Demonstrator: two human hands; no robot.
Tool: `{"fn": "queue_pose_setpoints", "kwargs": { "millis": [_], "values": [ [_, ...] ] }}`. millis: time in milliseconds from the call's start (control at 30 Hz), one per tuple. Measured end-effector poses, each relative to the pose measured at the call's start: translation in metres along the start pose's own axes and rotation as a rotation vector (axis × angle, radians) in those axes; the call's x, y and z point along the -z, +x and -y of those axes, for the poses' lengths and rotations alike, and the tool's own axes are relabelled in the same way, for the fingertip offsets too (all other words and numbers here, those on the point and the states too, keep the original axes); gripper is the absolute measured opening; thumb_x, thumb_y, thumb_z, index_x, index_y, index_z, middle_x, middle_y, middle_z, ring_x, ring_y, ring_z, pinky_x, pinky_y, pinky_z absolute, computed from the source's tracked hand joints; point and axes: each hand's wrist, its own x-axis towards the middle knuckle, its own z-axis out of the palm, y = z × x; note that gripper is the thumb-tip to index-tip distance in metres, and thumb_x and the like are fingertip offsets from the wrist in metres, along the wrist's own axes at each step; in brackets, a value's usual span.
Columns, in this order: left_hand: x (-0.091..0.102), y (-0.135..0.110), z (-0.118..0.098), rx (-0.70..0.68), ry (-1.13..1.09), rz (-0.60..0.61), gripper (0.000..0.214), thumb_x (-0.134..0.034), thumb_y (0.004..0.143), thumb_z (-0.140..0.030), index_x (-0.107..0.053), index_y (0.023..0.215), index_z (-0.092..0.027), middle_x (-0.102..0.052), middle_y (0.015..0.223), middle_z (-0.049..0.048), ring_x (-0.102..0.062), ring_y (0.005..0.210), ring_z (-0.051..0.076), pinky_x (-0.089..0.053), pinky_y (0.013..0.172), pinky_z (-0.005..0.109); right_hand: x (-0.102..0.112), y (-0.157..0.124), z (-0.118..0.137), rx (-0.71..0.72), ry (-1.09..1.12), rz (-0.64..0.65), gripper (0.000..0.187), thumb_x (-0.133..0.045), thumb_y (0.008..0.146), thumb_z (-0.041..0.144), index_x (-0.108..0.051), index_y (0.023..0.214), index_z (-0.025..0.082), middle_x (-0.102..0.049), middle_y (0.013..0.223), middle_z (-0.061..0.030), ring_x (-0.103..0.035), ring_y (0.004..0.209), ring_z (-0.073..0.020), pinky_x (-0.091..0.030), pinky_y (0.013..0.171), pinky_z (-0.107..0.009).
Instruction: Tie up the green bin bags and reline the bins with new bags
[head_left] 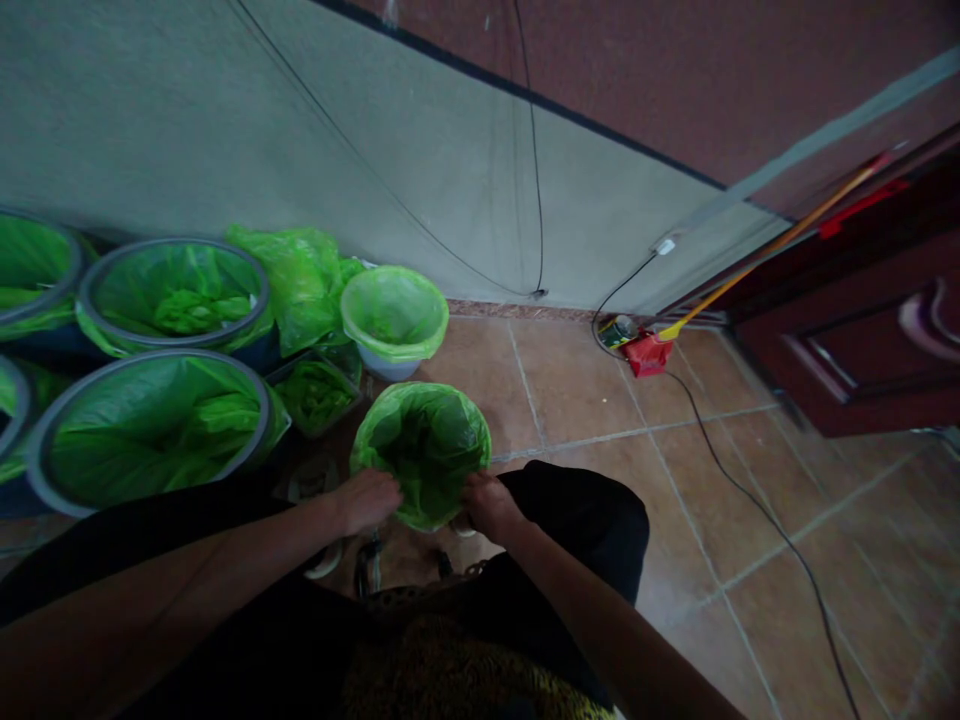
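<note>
**Both hands on the rim of a small green-lined bin, crowded by other bins**

Along the grey wall to the left stand several larger bins, each lined with a green bag: one big grey-rimmed bin nearest the person, a second behind it, and parts of two more at the left edge. A loose heap of green bags rises between these and a pale bin with a light green liner, which stands by the wall. A small square container holding green plastic sits just left of the bin being handled. Further right on the tiled floor, well apart from the hands, lie a red dustpan with a long orange handle leaning toward a dark wooden door, and a black cable trailing across the tiles.

The small bin, lined with a bright green bag, stands on the floor directly in front of the person's knees. The left hand grips the near-left edge of the liner, fingers curled closed on the plastic. The right hand pinches the near-right edge in the same way. Both hands touch the bag at the rim, and the bin's opening lies between and just beyond them.
</note>
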Motion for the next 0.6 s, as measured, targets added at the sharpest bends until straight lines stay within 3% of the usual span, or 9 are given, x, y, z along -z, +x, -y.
{"fn": "queue_pose_setpoints", "kwargs": {
  "millis": [133,267,533,600],
  "values": [
    [0.0,0.0,-0.003,0.034,0.072,0.035,0.02,-0.053,0.084,0.0,-0.07,0.079,-0.01,-0.072,0.086,0.0142,-0.066,0.083,0.022,-0.046,0.073,0.033,-0.001,0.002,-0.01,-0.048,0.028,-0.021,0.014,-0.06,0.083,0.013,-0.073,0.079,0.015,-0.072,0.092,-0.0086,-0.062,0.091,-0.0211,-0.048,0.087,-0.03],
    [-0.001,0.001,-0.006,0.01,0.16,0.055,0.026,-0.048,0.086,0.001,-0.072,0.086,-0.008,-0.073,0.091,0.0164,-0.067,0.087,0.026,-0.048,0.072,0.035,-0.002,0.003,-0.009,-0.137,0.006,-0.056,0.015,-0.057,0.083,0.013,-0.071,0.086,0.015,-0.071,0.094,-0.0099,-0.063,0.09,-0.0225,-0.049,0.085,-0.031],
    [-0.014,0.006,-0.002,0.003,0.182,-0.026,0.023,-0.051,0.084,0.002,-0.072,0.084,-0.009,-0.072,0.088,0.0173,-0.067,0.086,0.027,-0.045,0.069,0.035,0.019,-0.003,0.012,-0.217,-0.018,-0.14,0.02,-0.056,0.083,0.013,-0.069,0.099,0.015,-0.067,0.107,-0.0114,-0.058,0.104,-0.0246,-0.046,0.092,-0.033],
    [-0.017,0.006,0.0,-0.002,0.136,-0.057,0.022,-0.052,0.082,0.003,-0.071,0.08,-0.009,-0.072,0.085,0.0173,-0.067,0.082,0.027,-0.045,0.067,0.035,0.022,-0.008,0.024,-0.156,-0.003,-0.157,0.019,-0.055,0.086,0.014,-0.069,0.099,0.016,-0.067,0.106,-0.01,-0.057,0.103,-0.0235,-0.046,0.089,-0.032]
  ]
}}
